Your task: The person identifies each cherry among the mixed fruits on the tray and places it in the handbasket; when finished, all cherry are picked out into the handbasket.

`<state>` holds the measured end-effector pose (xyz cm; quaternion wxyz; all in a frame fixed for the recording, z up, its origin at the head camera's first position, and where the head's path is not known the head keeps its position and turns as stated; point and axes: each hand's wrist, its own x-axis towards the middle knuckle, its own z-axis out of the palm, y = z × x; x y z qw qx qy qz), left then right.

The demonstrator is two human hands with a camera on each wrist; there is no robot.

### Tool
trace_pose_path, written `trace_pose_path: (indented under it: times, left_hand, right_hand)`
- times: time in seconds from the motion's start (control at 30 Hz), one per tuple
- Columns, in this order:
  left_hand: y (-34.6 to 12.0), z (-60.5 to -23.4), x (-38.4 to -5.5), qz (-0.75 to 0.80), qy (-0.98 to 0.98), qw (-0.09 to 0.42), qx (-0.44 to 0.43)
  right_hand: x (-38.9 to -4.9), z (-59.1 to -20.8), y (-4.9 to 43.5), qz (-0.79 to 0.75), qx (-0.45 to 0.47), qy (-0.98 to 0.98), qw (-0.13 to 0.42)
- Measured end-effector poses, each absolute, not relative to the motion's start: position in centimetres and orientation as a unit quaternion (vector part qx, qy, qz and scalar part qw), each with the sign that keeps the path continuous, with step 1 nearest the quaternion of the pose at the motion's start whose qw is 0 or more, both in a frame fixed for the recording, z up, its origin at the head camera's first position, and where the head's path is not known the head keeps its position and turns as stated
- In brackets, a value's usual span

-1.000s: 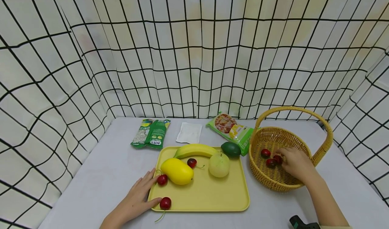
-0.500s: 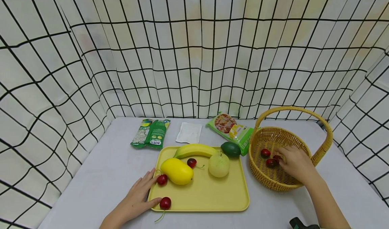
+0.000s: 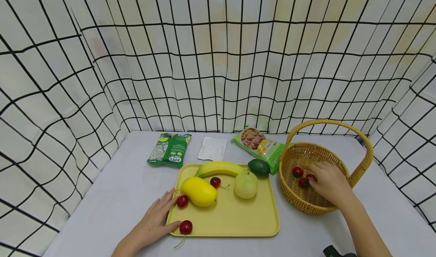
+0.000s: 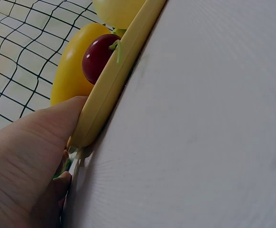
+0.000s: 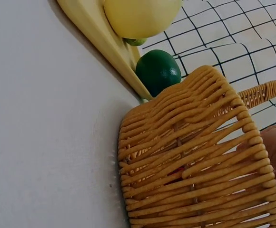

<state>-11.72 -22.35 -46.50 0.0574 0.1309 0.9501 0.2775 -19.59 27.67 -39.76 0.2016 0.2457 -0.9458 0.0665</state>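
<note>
My left hand (image 3: 154, 219) lies along the left edge of the yellow tray (image 3: 238, 223), fingers extended. In the left wrist view its thumb touches the tray's rim (image 4: 112, 90). Beside the thumb and the fingertips are two cherries, a near one (image 3: 186, 227) and a farther one (image 3: 182, 201). My right hand (image 3: 330, 185) reaches into the wicker basket (image 3: 289, 196), its fingertips at a partly covered cherry (image 3: 311, 177). Whether they pinch it is hidden. Two more cherries lie there, one (image 3: 298, 172) farther back and one (image 3: 303, 183) nearer. In the right wrist view, the basket wall (image 5: 200, 156) mostly covers that hand.
The tray also bears a mango (image 3: 198, 191), a banana (image 3: 219, 168), a cherry (image 3: 215, 182) and a round pale-green fruit (image 3: 246, 184). A dark green fruit (image 3: 259, 167) sits at its back right corner. Behind are a green packet (image 3: 169, 149), a white packet (image 3: 212, 149) and a light-green bag (image 3: 260, 145).
My right hand has shifted slightly left and away inside the basket, toward the partly covered cherry. The left hand stays at the tray's edge, and the fruit has not visibly moved.
</note>
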Motion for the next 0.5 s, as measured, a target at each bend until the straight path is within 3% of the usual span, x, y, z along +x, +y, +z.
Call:
trace_pose_path:
  times: [0.5]
  left_hand:
    - [-22.4,-46.4,-11.7,0.281,0.949,0.062,0.128]
  right_hand:
    - [-19.0,-38.6,25.6,0.051,0.263,-0.933,0.240]
